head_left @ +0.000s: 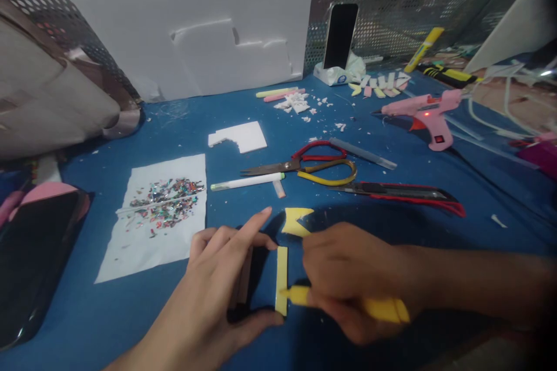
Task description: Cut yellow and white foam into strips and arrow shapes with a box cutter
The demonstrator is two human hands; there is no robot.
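Note:
My left hand (221, 278) grips a narrow yellow strip (282, 266) by its two ends, thumb at the near end and a finger at the far end, with the index finger raised. In my right hand (348, 278) is a yellow marker (385, 309), its tip touching the strip's lower part. A yellow notched piece (296, 220) lies just beyond the hands. Behind it are a white pen (248, 182), scissors (278, 167) with red and yellow handles, and a red-and-black utility knife (400, 190).
White paper with colourful flakes (169, 203) and a dark phone (39, 261) are on the left. A white cut board (239, 136) lies beyond. At right stands a pink glue gun (424, 113), its light lit and cord trailing. Another phone (342, 35) stands behind, near small cut pieces (380, 90).

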